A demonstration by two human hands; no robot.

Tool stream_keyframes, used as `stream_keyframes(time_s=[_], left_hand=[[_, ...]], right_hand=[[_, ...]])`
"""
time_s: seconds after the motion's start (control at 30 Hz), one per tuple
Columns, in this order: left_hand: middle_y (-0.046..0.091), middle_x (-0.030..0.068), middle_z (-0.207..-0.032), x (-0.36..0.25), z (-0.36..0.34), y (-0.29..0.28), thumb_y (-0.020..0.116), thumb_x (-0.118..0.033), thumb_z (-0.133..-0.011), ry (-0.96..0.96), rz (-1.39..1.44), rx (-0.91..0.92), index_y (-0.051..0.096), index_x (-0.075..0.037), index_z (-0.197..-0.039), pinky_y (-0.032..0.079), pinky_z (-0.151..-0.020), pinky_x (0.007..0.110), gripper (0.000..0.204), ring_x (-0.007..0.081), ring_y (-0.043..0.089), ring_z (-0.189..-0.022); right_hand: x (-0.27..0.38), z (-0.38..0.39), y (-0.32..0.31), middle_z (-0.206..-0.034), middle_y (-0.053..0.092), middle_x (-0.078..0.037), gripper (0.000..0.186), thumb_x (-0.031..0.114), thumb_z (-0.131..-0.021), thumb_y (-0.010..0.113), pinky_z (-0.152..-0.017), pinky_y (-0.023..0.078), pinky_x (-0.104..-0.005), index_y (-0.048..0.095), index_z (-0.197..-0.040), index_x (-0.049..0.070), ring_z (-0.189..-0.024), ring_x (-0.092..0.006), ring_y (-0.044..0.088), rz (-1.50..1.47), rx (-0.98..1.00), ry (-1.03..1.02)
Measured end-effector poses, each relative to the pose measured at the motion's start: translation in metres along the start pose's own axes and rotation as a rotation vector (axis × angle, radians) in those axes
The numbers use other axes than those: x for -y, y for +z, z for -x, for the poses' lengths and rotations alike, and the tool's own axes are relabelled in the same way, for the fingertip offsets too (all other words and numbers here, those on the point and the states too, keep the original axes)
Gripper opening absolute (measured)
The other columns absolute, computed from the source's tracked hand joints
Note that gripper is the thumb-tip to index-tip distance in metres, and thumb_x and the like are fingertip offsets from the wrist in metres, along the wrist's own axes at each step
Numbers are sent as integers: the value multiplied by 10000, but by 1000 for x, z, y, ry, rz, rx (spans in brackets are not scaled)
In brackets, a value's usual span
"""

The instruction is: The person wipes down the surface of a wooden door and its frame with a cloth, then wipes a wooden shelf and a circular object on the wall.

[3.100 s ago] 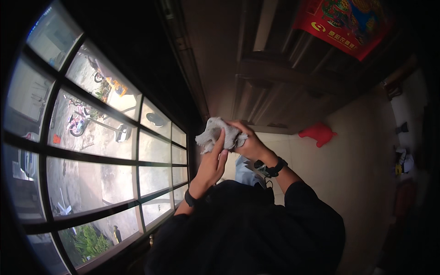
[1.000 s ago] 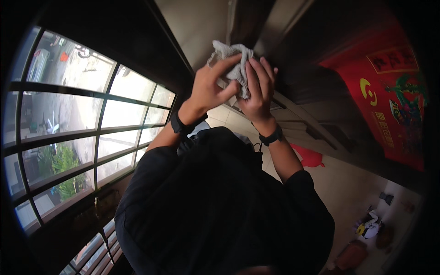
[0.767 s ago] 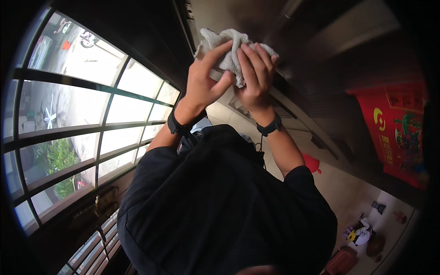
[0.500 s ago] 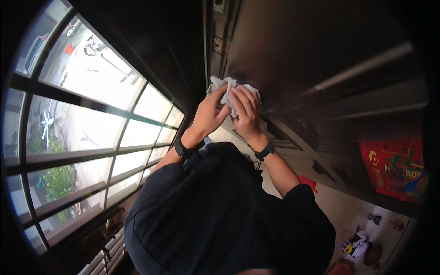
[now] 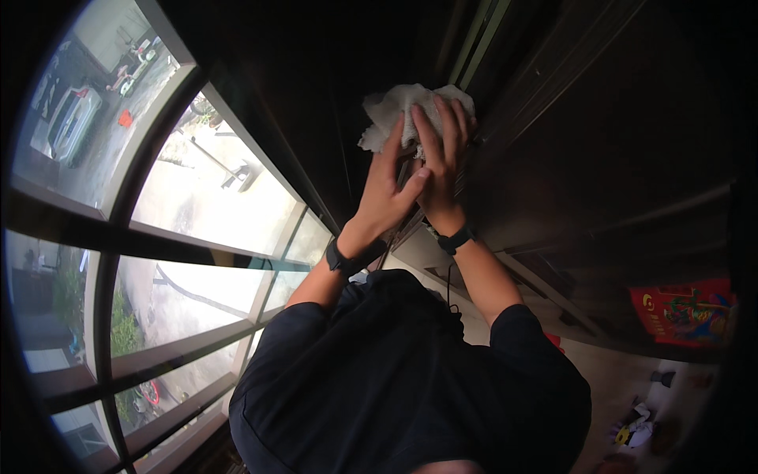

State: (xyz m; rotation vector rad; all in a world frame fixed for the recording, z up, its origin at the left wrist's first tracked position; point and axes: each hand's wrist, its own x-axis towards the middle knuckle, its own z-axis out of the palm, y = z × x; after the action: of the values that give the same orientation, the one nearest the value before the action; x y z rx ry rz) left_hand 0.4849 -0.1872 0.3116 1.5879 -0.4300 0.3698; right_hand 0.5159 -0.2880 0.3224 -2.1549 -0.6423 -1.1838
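Observation:
A crumpled white cloth (image 5: 388, 107) is pressed against dark wood, beside the lower end of a pale metal strip (image 5: 482, 43). My right hand (image 5: 440, 162) lies over the cloth's right part and holds it there, fingers stretched upward. Lower on the left, my left hand (image 5: 388, 188) has its fingers at the cloth's lower edge, and its thumb reaches across to the right hand. The left fingertips are partly hidden by the cloth. Each wrist wears a black band. To the right of the cloth rises a dark wooden door panel (image 5: 568, 174).
A large barred window (image 5: 197, 257) fills the left side, with a bright yard and a parked car (image 5: 73, 122) outside. A red printed poster (image 5: 685, 312) hangs at the right. Small objects (image 5: 634, 426) lie on the floor at the lower right.
Both hands have moved upward with the cloth, the right hand also rightward. The cloth looks more spread out. The view has shifted, and more of the yard shows through the window.

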Motion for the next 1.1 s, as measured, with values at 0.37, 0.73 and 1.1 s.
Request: stream_keyframes(time_s=[0.37, 0.73, 1.1], left_hand=[[525, 256, -1109, 66, 18, -1, 597, -236, -794, -129, -268, 45, 439, 10, -1220, 436, -826, 383, 517, 379, 545, -960], [573, 213, -1062, 20, -25, 4, 583, -225, -806, 156, -156, -48, 493, -39, -1187, 444, -806, 372, 434, 351, 563, -943], [523, 244, -1093, 15, 77, -23, 607, -183, -789, -230, -388, -59, 435, -52, -1243, 452, -803, 388, 503, 379, 538, -977]], right_hand=[[-17, 83, 35, -1329, 335, -120, 410, 134, -849, 502, -1026, 270, -443, 462, -1245, 38, -1260, -332, 275, 97, 191, 181], [-9, 29, 23, -1284, 406, -149, 441, 122, -861, 493, -1015, 287, -451, 406, -1281, 18, -1216, -329, 358, -78, -60, 153], [8, 89, 3, -1324, 374, -184, 557, 9, -796, 545, -974, 374, -401, 354, -1319, 14, -1215, -346, 382, -472, 540, 208]])
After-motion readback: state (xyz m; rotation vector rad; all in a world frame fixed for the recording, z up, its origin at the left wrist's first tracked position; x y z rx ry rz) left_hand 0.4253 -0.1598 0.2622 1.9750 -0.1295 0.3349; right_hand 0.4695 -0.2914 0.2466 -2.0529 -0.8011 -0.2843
